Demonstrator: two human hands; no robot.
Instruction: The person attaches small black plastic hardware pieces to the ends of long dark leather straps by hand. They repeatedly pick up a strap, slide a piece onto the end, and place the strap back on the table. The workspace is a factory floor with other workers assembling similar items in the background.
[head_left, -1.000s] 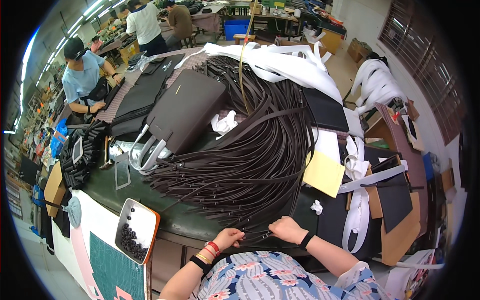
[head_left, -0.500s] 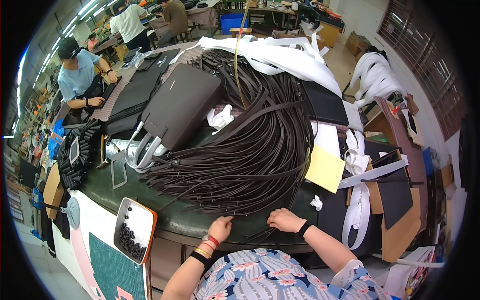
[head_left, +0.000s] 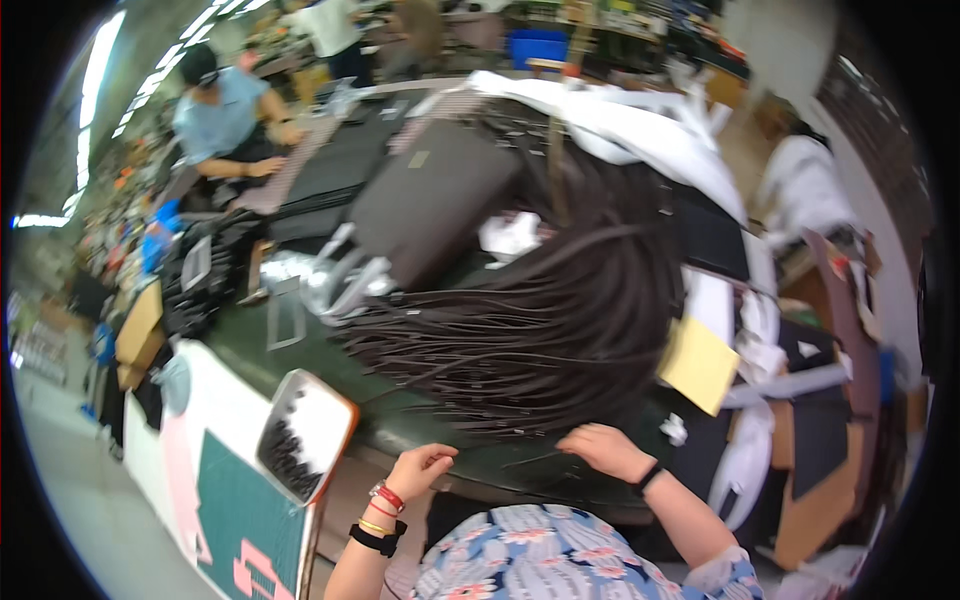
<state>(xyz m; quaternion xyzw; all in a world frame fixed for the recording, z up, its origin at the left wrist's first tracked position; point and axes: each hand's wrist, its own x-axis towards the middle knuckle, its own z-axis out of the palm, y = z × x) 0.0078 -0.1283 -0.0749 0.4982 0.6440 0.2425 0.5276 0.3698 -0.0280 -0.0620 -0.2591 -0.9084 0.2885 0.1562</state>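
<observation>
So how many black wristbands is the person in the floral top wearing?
2: one black wristband behind the left hand, the other behind the right hand. None appears hidden.

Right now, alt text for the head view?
A person's left hand and right hand are apart in front of a large heap of dark straps on a green table. Behind the straps is a dark bag; a white tray of small black pieces stands at the lower left.

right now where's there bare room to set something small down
Green tabletop shows bare between the white tray and the dark straps. The teal mat has room between that tray and the pink piece. Crowded: mid-table, under the straps, and at right, among white strips and brown board.
</observation>
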